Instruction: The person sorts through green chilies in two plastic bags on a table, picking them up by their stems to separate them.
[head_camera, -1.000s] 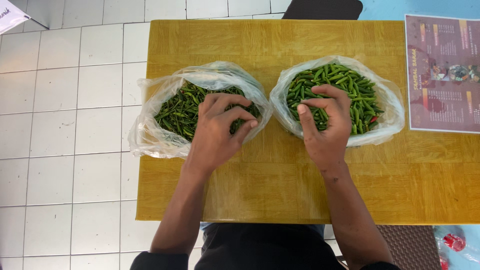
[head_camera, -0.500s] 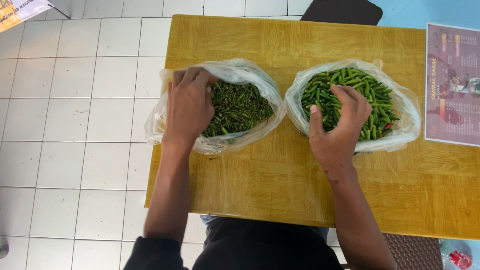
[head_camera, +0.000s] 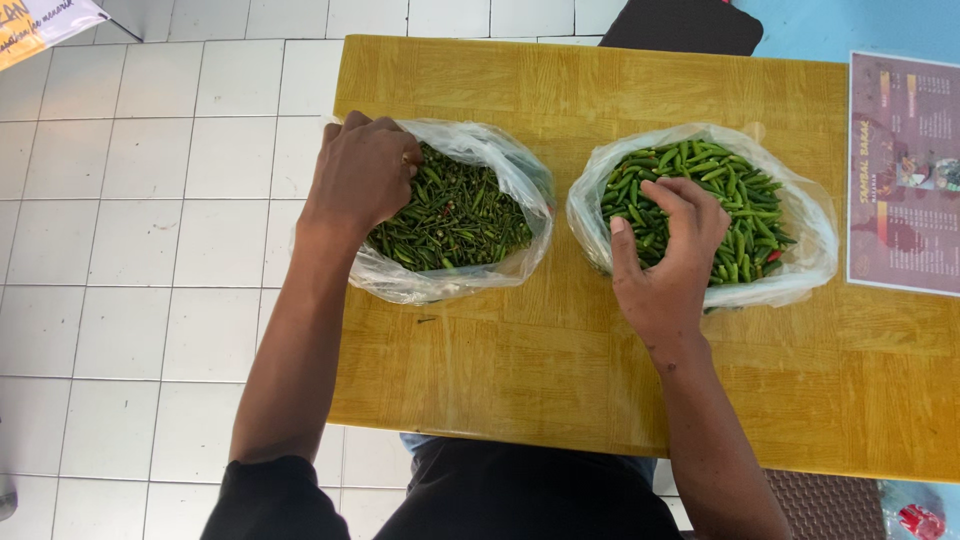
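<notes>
Resting on a yellow wooden surface, two clear plastic bags of green chillies sit side by side, and each hand works in one of them. The left bag holds small, dark, thin chillies; the left hand sits on that bag's far-left rim, fingers curled in, and whether its grip is closed on plastic or on chillies cannot be told from above. To the right of the left bag, the right bag is filled with longer, brighter chillies, one reddish pod among them. The right hand lies on that heap at the side nearer the left bag, fingers bent and loosely apart, thumb spread; nothing is plainly clamped in its grip.

The left bag lies close to the surface's left edge, above white floor tiles; a tug on the thin plastic could likely drag it over or tear it and spill chillies. Well to the right of the right bag lies a printed menu card, and beyond the far edge a dark chair back.
</notes>
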